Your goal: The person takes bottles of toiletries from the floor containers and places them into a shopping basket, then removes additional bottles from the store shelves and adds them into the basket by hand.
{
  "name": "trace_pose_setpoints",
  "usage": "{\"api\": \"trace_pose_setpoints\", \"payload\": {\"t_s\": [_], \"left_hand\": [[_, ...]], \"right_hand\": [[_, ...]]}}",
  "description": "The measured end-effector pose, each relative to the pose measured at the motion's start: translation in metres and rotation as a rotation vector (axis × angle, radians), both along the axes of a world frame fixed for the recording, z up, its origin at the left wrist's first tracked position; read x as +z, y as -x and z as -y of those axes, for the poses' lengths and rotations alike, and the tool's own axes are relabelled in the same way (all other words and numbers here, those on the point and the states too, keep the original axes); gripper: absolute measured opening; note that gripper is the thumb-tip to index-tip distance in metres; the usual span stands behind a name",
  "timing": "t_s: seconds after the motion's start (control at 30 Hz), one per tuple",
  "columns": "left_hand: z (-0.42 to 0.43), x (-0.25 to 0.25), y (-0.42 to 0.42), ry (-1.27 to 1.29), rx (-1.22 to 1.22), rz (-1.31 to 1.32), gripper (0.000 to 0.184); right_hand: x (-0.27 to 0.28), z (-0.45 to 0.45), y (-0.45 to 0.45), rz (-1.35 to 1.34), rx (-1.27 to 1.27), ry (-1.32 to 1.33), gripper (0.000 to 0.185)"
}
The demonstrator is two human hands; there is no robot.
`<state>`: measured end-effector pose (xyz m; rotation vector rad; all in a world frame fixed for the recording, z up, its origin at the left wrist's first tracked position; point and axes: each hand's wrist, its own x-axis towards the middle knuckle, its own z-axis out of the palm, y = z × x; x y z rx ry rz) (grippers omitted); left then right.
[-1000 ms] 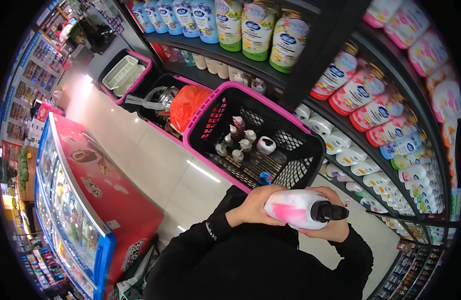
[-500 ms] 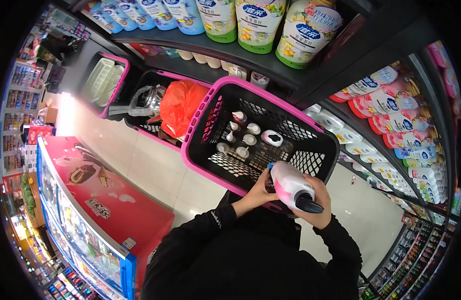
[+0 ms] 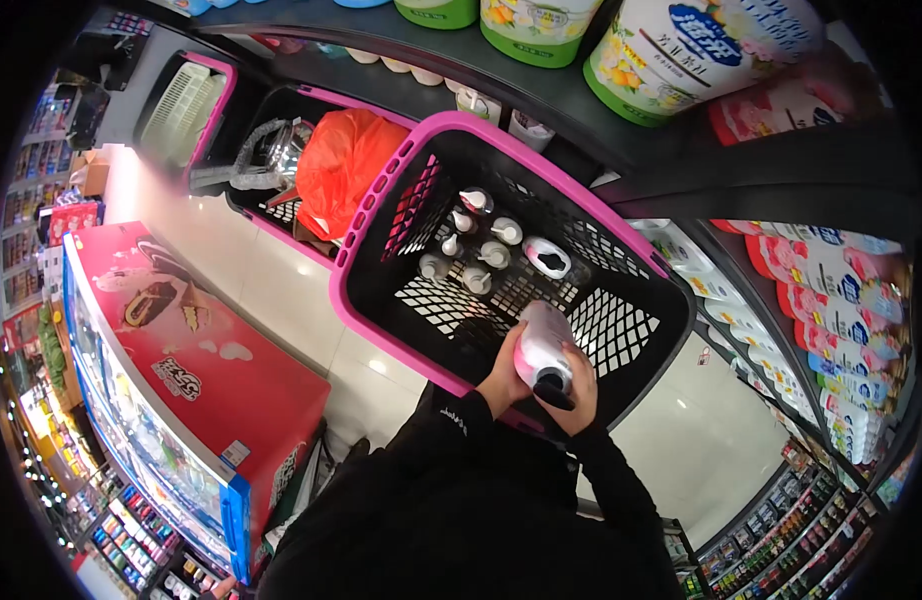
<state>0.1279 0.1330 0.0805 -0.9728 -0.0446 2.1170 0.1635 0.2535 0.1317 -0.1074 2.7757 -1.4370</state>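
Between my two hands is a white and pink bottle [image 3: 544,345] with a black top, tilted over the near part of a black basket with a pink rim [image 3: 383,350]. My left hand [image 3: 504,375] grips its left side, and my right hand [image 3: 581,390] wraps round its right side near the black top. Inside the basket, several pump bottles [image 3: 494,254] stand in a group, with a white bottle with a black top [image 3: 547,258] just right of them. The underside of the held bottle is hidden.
Left of the basket, another basket holds a red plastic bag [image 3: 346,170]; a third basket [image 3: 186,110] lies beyond. Shelves of bottles [image 3: 671,55] run along the top and right. A red freezer [image 3: 201,350] stands at the left.
Both hands have carried the bottle forward and left, from near my body to over the basket. The view has shifted closer to the basket and upper shelf.
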Motion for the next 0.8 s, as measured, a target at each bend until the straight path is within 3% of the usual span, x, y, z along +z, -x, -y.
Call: {"api": "trace_pose_setpoints", "payload": {"t_s": [0.2, 0.4, 0.47, 0.53, 0.67, 0.8], "left_hand": [[-0.011, -0.064, 0.012, 0.131, 0.051, 0.023, 0.059], [-0.022, -0.130, 0.015, 0.336, 0.053, 0.093, 0.052], [-0.025, -0.149, 0.016, 0.303, 0.113, 0.142, 0.054], [-0.025, -0.170, 0.020, 0.242, 0.069, 0.184, 0.054], [-0.026, -0.202, 0.025, 0.245, 0.067, 0.157, 0.055], [-0.027, -0.238, 0.031, 0.269, 0.032, 0.141, 0.050]], "right_hand": [[-0.077, 0.005, -0.008, 0.020, -0.144, 0.063, 0.068], [-0.122, 0.004, -0.004, 0.368, -0.339, 0.260, 0.077], [-0.141, -0.004, -0.010, 0.400, -0.282, 0.153, 0.080], [-0.156, -0.011, -0.008, 0.588, -0.352, 0.512, 0.078], [-0.180, -0.025, 0.002, 0.747, -0.263, 0.418, 0.073], [-0.207, -0.024, 0.013, 0.709, -0.255, 0.355, 0.069]]}}
